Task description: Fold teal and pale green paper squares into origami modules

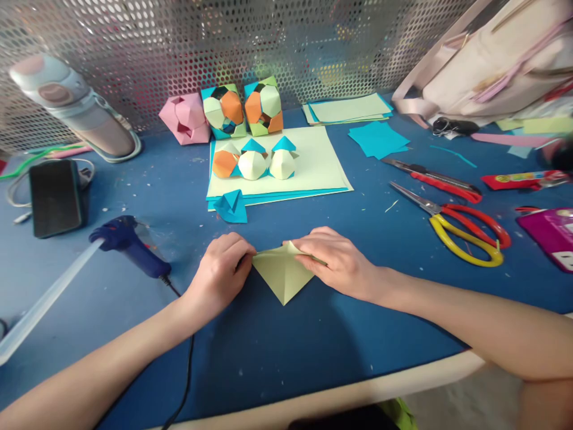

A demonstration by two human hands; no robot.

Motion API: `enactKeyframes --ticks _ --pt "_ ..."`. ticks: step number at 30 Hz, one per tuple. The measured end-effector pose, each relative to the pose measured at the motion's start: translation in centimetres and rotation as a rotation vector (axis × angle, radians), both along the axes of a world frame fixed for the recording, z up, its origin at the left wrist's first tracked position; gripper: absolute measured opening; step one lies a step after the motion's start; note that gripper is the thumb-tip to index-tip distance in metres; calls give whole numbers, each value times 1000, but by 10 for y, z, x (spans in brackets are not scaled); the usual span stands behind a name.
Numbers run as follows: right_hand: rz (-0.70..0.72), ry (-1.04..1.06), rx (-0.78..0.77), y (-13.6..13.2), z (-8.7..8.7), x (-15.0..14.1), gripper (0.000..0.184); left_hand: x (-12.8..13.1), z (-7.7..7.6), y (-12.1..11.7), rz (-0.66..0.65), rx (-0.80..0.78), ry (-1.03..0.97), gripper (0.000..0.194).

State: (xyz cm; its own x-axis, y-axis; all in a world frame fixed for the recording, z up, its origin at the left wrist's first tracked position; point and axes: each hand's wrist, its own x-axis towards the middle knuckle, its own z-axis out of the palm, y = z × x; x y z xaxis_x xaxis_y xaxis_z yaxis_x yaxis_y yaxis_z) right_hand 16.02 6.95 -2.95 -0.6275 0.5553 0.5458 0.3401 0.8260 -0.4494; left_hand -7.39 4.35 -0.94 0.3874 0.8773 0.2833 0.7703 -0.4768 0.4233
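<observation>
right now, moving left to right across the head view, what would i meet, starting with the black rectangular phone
Black rectangular phone, dark blue plastic glue gun body, bare left hand, pale yellow-green folded paper, bare right hand, metal scissors with red and yellow handles, purple item with white lettering.

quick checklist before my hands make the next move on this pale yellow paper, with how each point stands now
1. Left hand on the pale yellow paper: ok, fingers at its left corner.
2. Right hand on the paper: ok, fingers at its upper right edge.
3. Upper edges lined up: cannot tell, the fingers partly cover them.
4. Scissors away from the hands: ok, lying apart to the right.
5. Glue gun cold: cannot tell from the picture.
6. Cord clear of the left arm: not ok, it passes beneath the forearm and might snag.
</observation>
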Motion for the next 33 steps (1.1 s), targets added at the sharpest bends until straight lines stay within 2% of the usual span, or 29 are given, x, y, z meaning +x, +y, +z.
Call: enactKeyframes --ticks 4,11,17,33 --pt "77 18 65 0 1 2 21 -3 4 4 13 -84 -79 16" --pt "123 -155 211 -4 4 6 24 -8 7 8 9 -163 -114 20" --pt "185 -233 242 -6 6 6 28 -10 6 8 -17 -144 -77 20" --pt "278 -202 256 -5 4 7 28 -14 8 12 -19 -212 -101 18"
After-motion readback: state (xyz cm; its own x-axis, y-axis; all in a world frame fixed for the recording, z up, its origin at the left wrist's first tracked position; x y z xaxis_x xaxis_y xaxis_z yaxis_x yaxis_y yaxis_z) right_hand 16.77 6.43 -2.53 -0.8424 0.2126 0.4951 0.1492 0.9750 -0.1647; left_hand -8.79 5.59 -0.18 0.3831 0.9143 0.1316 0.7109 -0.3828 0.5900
